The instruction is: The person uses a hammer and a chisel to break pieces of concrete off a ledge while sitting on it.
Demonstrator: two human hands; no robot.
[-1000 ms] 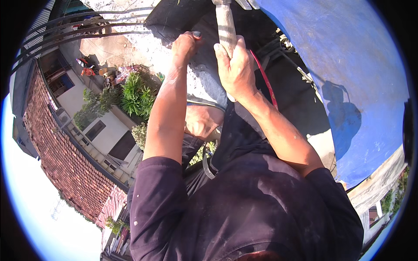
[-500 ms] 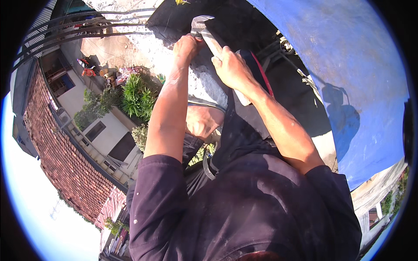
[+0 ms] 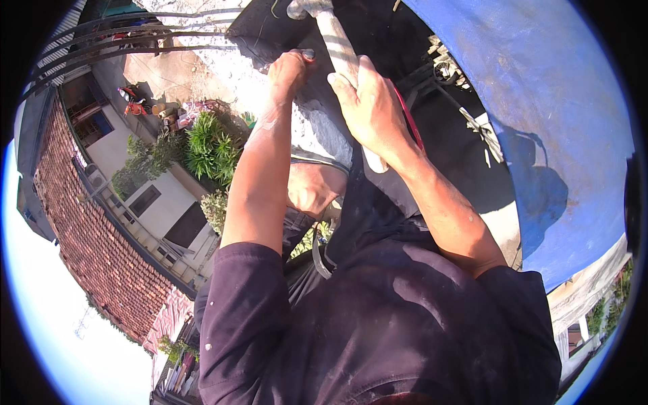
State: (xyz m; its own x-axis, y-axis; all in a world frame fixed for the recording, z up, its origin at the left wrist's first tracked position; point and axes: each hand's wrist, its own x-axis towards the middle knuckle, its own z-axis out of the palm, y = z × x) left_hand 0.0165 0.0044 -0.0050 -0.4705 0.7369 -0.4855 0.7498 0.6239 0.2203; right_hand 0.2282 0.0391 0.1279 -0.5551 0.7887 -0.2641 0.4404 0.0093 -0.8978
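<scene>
A claw hammer [image 3: 334,37] is in my right hand [image 3: 371,111], whose fingers wrap round its pale, worn handle. The hammer head is up beyond my left hand, apart from it, and the handle's butt sticks out below my right wrist. My left hand [image 3: 287,73] is closed in a fist beside the rough white concrete [image 3: 320,128]. A round, dark grey metal end [image 3: 308,55] pokes out at its thumb side. The rest of that piece is hidden by the fingers, so its kind does not show.
Several dark bars [image 3: 135,40] jut left from the concrete. A blue sheet [image 3: 567,81] hangs on the right, with a shadow on it. Bare skin, seemingly my foot [image 3: 316,187], shows below the concrete. Down to the left are green plants [image 3: 212,145] and a tiled roof [image 3: 101,250].
My right hand and the hammer have lifted; the hammer head has moved up and away from the metal end in my left hand. The left hand has stayed almost in place.
</scene>
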